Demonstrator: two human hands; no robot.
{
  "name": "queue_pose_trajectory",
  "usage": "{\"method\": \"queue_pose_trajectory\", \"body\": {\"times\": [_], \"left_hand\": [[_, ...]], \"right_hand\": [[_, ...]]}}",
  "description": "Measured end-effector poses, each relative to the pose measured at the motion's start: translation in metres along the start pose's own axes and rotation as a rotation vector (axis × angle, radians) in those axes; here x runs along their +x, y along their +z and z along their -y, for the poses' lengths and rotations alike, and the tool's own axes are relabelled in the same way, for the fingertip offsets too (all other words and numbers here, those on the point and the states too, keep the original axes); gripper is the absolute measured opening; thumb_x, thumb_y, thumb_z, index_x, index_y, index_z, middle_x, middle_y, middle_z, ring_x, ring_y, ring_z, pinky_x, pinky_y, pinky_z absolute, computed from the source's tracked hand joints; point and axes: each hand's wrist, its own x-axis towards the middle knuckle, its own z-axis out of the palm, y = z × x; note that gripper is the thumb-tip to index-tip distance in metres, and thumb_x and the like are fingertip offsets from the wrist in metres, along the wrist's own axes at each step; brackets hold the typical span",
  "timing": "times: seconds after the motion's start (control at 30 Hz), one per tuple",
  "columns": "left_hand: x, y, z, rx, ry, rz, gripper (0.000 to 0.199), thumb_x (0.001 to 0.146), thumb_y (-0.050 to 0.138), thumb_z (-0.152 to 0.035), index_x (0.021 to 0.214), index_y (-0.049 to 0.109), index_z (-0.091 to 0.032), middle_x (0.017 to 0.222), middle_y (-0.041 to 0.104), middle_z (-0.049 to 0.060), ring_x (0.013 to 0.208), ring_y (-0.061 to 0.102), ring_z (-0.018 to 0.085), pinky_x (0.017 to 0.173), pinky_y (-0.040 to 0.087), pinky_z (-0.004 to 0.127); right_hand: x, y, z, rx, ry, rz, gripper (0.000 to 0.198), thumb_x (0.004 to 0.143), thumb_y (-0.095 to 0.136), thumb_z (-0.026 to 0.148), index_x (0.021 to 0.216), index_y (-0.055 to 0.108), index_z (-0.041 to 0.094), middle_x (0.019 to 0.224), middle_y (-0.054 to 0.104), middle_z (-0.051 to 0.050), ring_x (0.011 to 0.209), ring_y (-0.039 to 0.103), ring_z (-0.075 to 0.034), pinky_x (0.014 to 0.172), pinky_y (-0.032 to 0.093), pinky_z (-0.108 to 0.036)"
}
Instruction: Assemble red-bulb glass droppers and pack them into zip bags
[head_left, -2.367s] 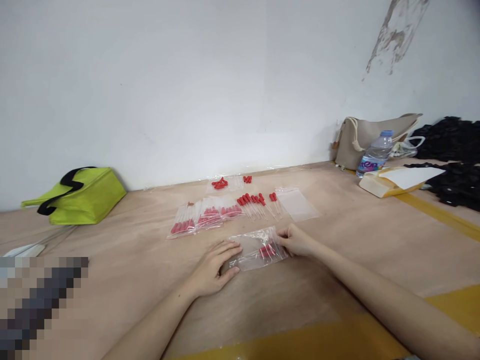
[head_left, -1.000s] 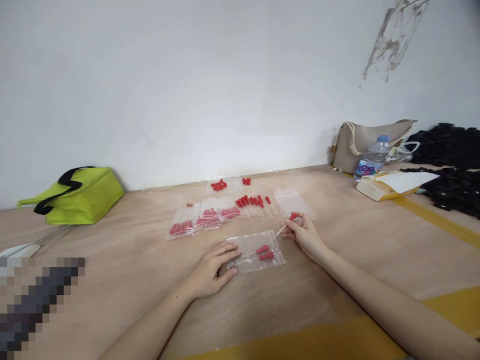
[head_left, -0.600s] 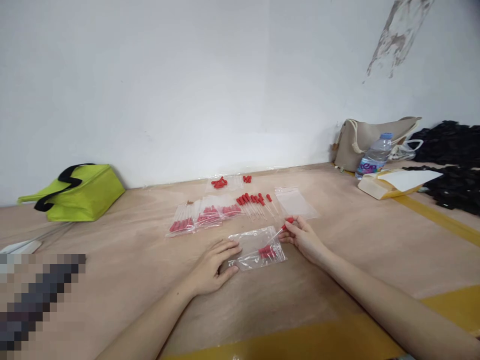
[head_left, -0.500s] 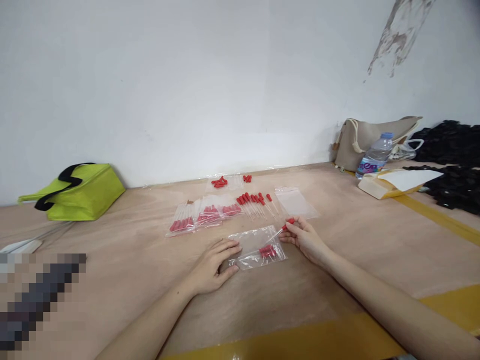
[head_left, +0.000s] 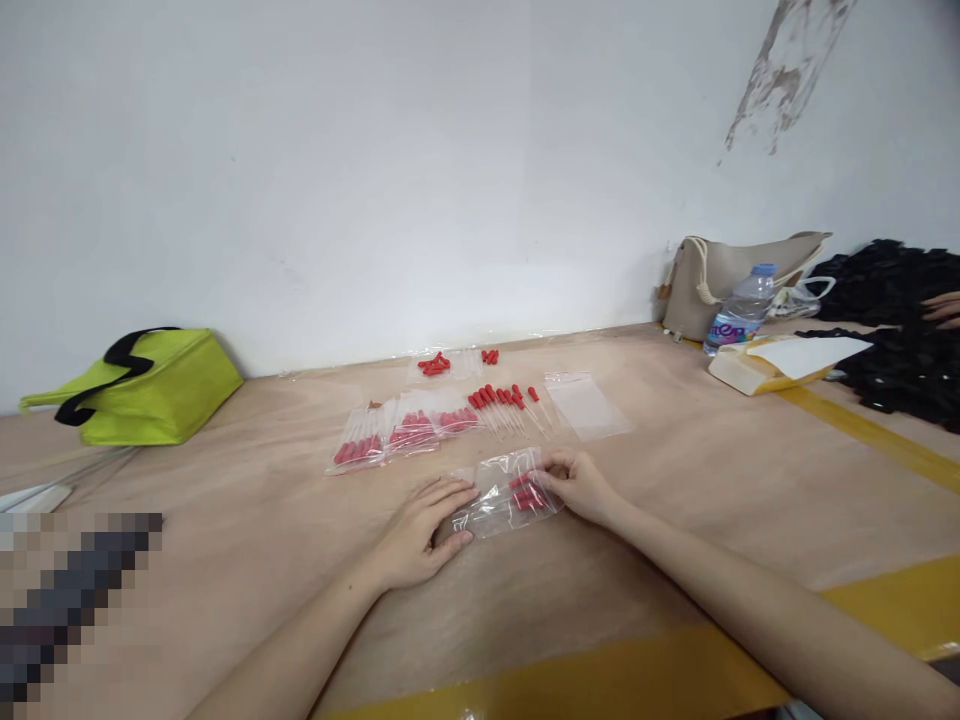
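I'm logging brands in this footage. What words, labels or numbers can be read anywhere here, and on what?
Water bottle: its label carries coloured lettering, too blurred and small to read.
Clear zip bag between the left hand and right hand: no print visible.
Lime green bag, beige tote bag, and flat box: no text that can be made out.

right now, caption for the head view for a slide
Left hand presses a clear bag of red-capped droppers flat while right hand works at its open end.
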Motion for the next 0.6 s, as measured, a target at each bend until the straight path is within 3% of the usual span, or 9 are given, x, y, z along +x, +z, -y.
{"method": "queue_pose_trajectory", "body": {"times": [0.1, 0.17, 0.27, 0.37, 0.47, 0.6], "left_hand": [[0.000, 0.000, 0.000, 0.006, 0.005, -0.004, 0.044, 0.084, 0.046, -0.033, 0.127, 0.040, -0.026, 0.128, 0.045, 0.004, 0.119, 0.038, 0.021, 0.102, 0.028, 0.043], [0.000, 0.000, 0.001, 0.016, 0.013, 0.002, 0.044, 0.084, 0.045, -0.033, 0.127, 0.040, -0.026, 0.128, 0.045, 0.005, 0.119, 0.037, 0.021, 0.102, 0.028, 0.044], [0.000, -0.001, 0.001, 0.048, 0.031, 0.028, 0.041, 0.085, 0.044, -0.035, 0.126, 0.041, -0.028, 0.130, 0.043, 0.005, 0.120, 0.036, 0.022, 0.102, 0.026, 0.045], [0.000, -0.002, 0.002, 0.089, 0.059, 0.069, 0.039, 0.086, 0.042, -0.037, 0.125, 0.042, -0.033, 0.132, 0.040, 0.003, 0.121, 0.034, 0.022, 0.102, 0.026, 0.046], [0.000, 0.000, 0.004, 0.116, 0.078, 0.085, 0.038, 0.086, 0.042, -0.038, 0.124, 0.042, -0.034, 0.133, 0.037, 0.003, 0.122, 0.033, 0.023, 0.101, 0.024, 0.047], [0.000, 0.002, 0.004, 0.107, 0.075, 0.065, 0.039, 0.085, 0.043, -0.038, 0.124, 0.043, -0.031, 0.132, 0.039, 0.004, 0.121, 0.034, 0.023, 0.102, 0.024, 0.047]], "right_hand": [[0.002, -0.007, 0.004, -0.197, -0.091, 0.117, 0.025, 0.077, 0.049, 0.036, 0.072, 0.064, 0.016, 0.075, 0.063, -0.003, 0.072, 0.057, -0.015, 0.066, 0.045, -0.026], [0.007, -0.016, 0.005, -0.267, -0.031, 0.158, 0.023, 0.078, 0.046, 0.030, 0.078, 0.064, 0.016, 0.072, 0.063, -0.002, 0.067, 0.057, -0.013, 0.061, 0.043, -0.024], [0.025, -0.031, 0.004, -0.461, 0.091, -0.001, 0.018, 0.074, 0.048, 0.025, 0.080, 0.062, 0.015, 0.064, 0.061, -0.001, 0.058, 0.054, -0.012, 0.055, 0.041, -0.021], [0.054, -0.046, 0.004, -0.740, 0.118, -0.235, 0.014, 0.072, 0.051, 0.020, 0.081, 0.060, 0.015, 0.079, 0.064, -0.004, 0.072, 0.057, -0.013, 0.067, 0.040, -0.021], [0.087, -0.050, 0.004, -0.801, 0.203, -0.282, 0.024, 0.070, 0.053, 0.019, 0.093, 0.057, 0.012, 0.089, 0.063, -0.011, 0.084, 0.057, -0.019, 0.071, 0.040, -0.025], [0.118, -0.040, 0.005, -0.813, 0.317, -0.252, 0.036, 0.067, 0.058, 0.020, 0.100, 0.053, 0.009, 0.092, 0.061, -0.018, 0.083, 0.058, -0.024, 0.066, 0.042, -0.027]]}}
